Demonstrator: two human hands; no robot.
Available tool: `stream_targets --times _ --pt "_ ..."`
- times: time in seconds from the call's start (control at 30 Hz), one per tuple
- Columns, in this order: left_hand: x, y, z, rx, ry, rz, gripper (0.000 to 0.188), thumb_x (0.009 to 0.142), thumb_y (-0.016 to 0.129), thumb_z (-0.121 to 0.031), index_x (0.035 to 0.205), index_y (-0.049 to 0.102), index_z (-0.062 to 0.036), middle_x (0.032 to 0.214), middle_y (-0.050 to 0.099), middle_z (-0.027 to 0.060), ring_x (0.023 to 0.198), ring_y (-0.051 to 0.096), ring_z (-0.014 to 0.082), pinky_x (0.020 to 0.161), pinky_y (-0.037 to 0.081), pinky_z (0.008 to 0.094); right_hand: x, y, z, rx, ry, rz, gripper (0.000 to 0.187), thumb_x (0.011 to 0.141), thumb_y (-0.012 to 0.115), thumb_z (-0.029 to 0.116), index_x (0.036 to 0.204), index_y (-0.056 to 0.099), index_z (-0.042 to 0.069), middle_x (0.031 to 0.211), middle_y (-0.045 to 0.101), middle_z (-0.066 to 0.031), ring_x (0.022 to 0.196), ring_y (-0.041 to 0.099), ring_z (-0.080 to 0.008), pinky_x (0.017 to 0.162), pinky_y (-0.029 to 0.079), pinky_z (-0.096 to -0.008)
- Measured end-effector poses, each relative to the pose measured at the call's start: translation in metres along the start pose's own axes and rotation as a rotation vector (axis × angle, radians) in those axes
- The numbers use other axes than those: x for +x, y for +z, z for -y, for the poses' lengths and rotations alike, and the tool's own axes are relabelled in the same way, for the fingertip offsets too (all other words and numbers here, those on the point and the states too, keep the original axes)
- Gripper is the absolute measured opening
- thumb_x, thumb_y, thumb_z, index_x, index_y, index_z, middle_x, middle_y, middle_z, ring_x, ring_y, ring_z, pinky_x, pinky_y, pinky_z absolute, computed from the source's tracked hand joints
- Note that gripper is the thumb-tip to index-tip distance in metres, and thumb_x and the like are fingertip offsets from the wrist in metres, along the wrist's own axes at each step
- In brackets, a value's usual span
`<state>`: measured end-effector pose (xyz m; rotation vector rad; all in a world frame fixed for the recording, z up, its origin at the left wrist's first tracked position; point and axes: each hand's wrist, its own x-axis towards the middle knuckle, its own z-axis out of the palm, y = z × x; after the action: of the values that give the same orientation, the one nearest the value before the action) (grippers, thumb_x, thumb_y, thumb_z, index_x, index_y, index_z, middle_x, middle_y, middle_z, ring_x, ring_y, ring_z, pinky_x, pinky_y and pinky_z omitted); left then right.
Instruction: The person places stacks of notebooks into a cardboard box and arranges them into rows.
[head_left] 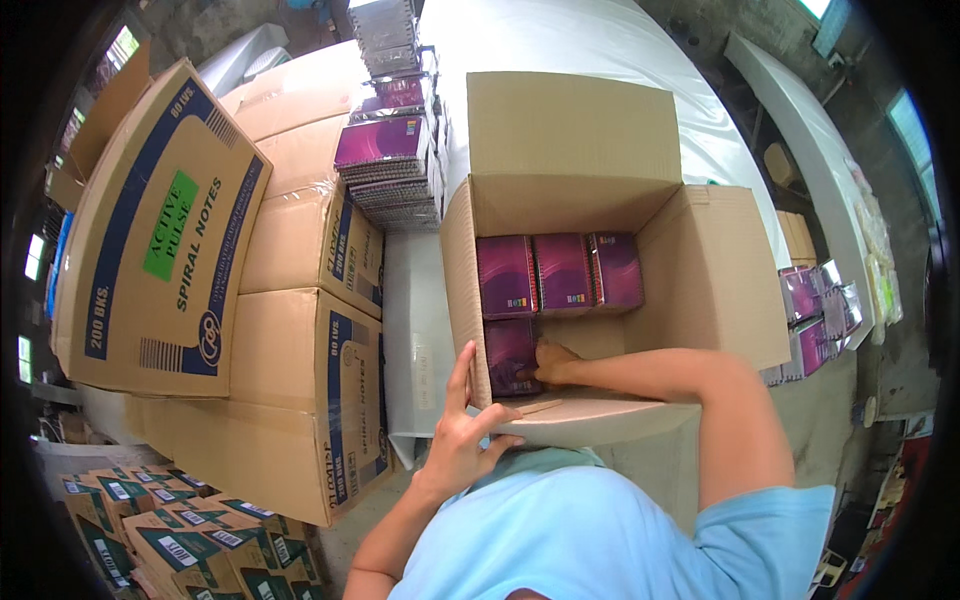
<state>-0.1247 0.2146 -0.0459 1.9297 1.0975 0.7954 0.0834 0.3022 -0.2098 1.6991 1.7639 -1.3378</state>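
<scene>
An open brown cardboard carton [700,280] stands in front of me with its flaps spread. Inside it, three purple spiral notebooks [560,272] lie in a row along the far side. My right hand [552,362] reaches deep into the carton and presses a fourth purple notebook [508,352] into the near left corner. My left hand [462,432] rests with spread fingers on the carton's near left edge, steadying it.
Stacked sealed brown cartons [310,300] stand to the left, one large carton [160,240] tilted on top. Piles of purple notebooks [385,150] sit behind the open carton on a white-covered table [590,40]. More notebooks [815,315] lie at right. Small green boxes [170,535] sit lower left.
</scene>
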Motion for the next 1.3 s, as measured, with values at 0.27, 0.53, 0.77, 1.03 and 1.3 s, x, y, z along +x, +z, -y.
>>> stream_targets --times 0.27,0.53,0.77,1.03,1.3 --pt "0.017 -0.044 -0.025 0.05 -0.024 0.168 0.043 0.065 0.087 -0.02 0.104 0.071 -0.0171 0.149 0.024 0.0205 0.139 0.03 0.0418 0.11 0.036 0.0534 0.024 0.019 -0.029 -0.07 -0.174 -0.068 0.071 0.074 0.076 0.041 0.117 0.055 -0.011 0.12 0.058 -0.0282 0.112 0.058 -0.0383 0.095 0.047 -0.0412" --pt "0.156 -0.149 -0.011 -0.337 -0.006 -0.286 0.087 0.076 0.08 -0.019 0.147 0.031 -0.0125 0.142 0.042 0.0131 0.125 0.048 0.0305 0.099 0.045 0.0438 0.0 -0.049 0.008 -0.906 -0.294 0.273 0.072 0.073 0.069 0.064 0.11 0.068 0.002 0.108 0.068 -0.0176 0.103 0.065 -0.0325 0.086 0.052 -0.0459" --pt "0.31 -0.222 0.09 -0.267 -0.132 -0.597 0.102 0.07 0.085 -0.028 0.147 0.023 -0.0018 0.139 0.037 0.0282 0.125 0.047 0.0363 0.103 0.042 0.0463 -0.136 -0.226 0.114 -0.137 -0.989 -0.014 0.049 0.084 0.072 0.04 0.113 0.064 0.001 0.085 0.07 -0.0139 0.073 0.067 -0.0218 0.068 0.055 -0.0322" --pt "0.436 -0.245 0.171 0.263 -0.189 -0.64 0.13 0.054 0.093 -0.032 0.149 0.011 -0.0008 0.142 0.035 0.0267 0.128 0.044 0.0365 0.107 0.04 0.0388 -0.051 -0.37 0.222 0.903 -0.84 -0.624 0.085 0.085 0.056 0.065 0.141 0.037 0.005 0.135 0.045 -0.0242 0.123 0.046 -0.0369 0.095 0.042 -0.0516" --pt "0.478 -0.262 0.235 0.129 -0.216 -0.381 0.111 0.058 0.091 -0.029 0.147 0.028 -0.008 0.121 0.063 0.0176 0.112 0.06 0.0302 0.101 0.045 0.0346 0.064 -0.458 0.296 1.094 -0.683 -0.584 0.134 0.056 0.042 0.098 0.154 0.001 0.017 0.148 -0.002 -0.0428 0.135 0.001 -0.064 0.102 0.017 -0.0746"
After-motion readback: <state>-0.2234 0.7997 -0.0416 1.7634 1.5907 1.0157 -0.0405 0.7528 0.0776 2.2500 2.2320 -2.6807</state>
